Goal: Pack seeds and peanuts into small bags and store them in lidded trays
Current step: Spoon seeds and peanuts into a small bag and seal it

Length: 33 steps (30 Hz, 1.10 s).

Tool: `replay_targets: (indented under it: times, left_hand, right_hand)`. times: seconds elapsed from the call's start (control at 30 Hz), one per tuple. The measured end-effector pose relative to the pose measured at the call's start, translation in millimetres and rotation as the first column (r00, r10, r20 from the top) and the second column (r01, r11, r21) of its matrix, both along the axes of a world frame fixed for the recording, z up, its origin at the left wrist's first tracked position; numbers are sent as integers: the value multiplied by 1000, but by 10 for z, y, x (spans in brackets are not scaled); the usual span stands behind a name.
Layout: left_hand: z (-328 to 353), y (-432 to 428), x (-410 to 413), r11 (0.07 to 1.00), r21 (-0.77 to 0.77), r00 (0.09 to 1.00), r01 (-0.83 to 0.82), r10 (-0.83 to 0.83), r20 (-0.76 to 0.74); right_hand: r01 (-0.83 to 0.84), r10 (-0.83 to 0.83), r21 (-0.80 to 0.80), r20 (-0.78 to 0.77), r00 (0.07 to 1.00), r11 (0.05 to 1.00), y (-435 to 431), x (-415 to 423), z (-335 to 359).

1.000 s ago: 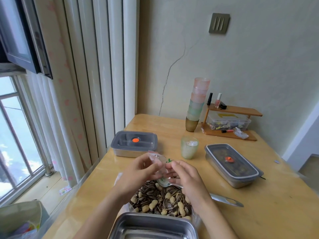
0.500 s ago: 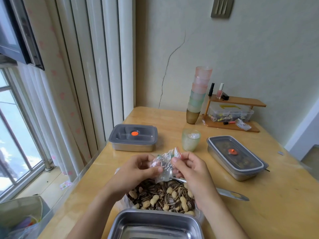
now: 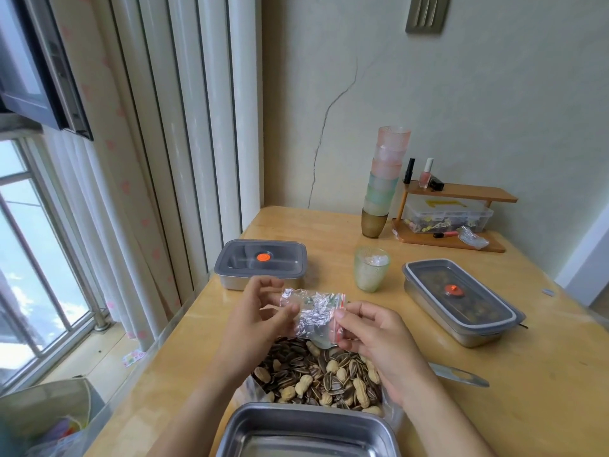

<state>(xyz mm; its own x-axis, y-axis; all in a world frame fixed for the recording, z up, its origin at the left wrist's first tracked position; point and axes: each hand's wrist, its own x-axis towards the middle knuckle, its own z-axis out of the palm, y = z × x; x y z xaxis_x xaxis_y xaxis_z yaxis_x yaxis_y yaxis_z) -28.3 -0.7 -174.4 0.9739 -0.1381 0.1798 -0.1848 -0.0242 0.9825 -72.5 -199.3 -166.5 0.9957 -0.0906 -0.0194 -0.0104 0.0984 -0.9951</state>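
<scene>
A crumpled small clear bag point(image 3: 313, 310) with a red zip strip is stretched between both hands above the pile. My left hand point(image 3: 255, 319) pinches its left edge; my right hand point(image 3: 372, 334) pinches the red strip side. Below them lies a pile of striped sunflower seeds and peanuts point(image 3: 321, 379) in an open plastic bag. An open steel tray point(image 3: 306, 430) sits at the near edge. Two lidded steel trays stand on the table: one at the left point(image 3: 260, 267), one at the right point(image 3: 461, 300).
A metal spoon handle point(image 3: 458, 379) sticks out right of the pile. A green cup point(image 3: 370, 268) holding clear bags stands mid-table. Stacked cups point(image 3: 384, 183) and a wooden shelf point(image 3: 451, 214) with a box are at the back. The table's left edge drops toward a window.
The hands have pulled apart, spreading the small bag wider and flatter between them. The camera has tilted down a little.
</scene>
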Motion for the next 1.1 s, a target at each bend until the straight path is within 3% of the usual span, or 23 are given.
replay_targets:
  times: [0.17,0.23,0.37,0.43,0.63,0.87,1.0,1.1]
  left_hand:
    - [-48,-7,42,953,247,924,-174,71,377]
    - [-33,-7,37,942,267,897,-203,70,436]
    - [21,-46,-52,963,198,946,182,-226,231]
    - [48,-88,-104,948,137,938,288,-308,161]
    - [42,-64,-103,959,20,957,284,-284,61]
    - [74,-89,-143,957,99,959,272,-279,57]
    - [55,-115,-154,966,34,966,258,-259,22]
    - [24,-124,-139,970,-22,971,240,-240,12]
  right_hand:
    - [67,-65,-32,59,996,997,31,3,-11]
    - [64,-59,-64,85,995,996,54,1,-13]
    - [21,-10,-83,129,992,996,103,-8,-10]
    - [-16,25,-74,134,991,997,135,-23,-5]
    - [-30,40,-85,122,992,996,141,-23,-36]
    - [51,5,-276,197,980,960,108,-13,-49]
    - [129,17,-514,269,963,848,123,-32,-75]
    - [163,33,-575,315,948,802,156,-52,-80]
